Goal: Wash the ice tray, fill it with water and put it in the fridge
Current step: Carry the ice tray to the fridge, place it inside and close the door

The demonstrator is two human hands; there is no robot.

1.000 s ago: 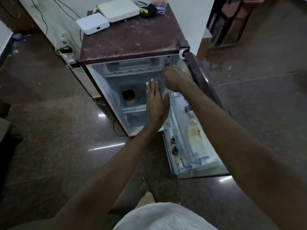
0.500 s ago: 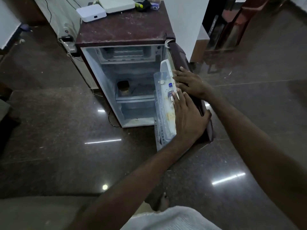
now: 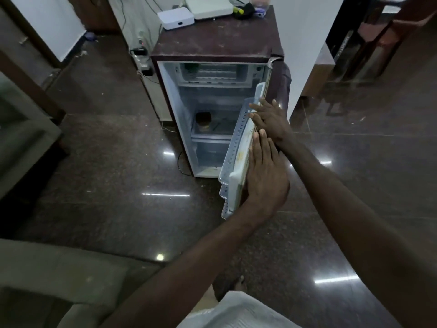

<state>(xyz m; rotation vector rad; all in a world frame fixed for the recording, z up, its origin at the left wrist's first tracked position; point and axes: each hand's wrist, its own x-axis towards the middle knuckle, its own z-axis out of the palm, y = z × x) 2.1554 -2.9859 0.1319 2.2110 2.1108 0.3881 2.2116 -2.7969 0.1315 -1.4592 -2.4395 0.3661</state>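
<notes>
A small maroon fridge (image 3: 216, 47) stands open on the dark floor. Its door (image 3: 236, 159) is swung partway round, edge-on to me, with clear door shelves facing the cabinet. My left hand (image 3: 266, 176) lies flat with straight fingers against the door's outer side, low down. My right hand (image 3: 269, 118) presses on the same side higher up, fingers spread. The freezer compartment (image 3: 212, 73) at the top shows pale ridged shapes; I cannot tell the ice tray apart there. A dark jar (image 3: 203, 120) sits on the middle shelf.
White boxes (image 3: 176, 18) and small items lie on the fridge top. A power strip and cables (image 3: 142, 59) run along the wall to the left. A grey sofa (image 3: 28, 138) fills the left edge. Wooden furniture (image 3: 378, 36) stands at the back right.
The door has swung further towards shut. Both hands moved from inside the cabinet to the door's outer side and ride with it. My head has pulled back, so the fridge looks farther away.
</notes>
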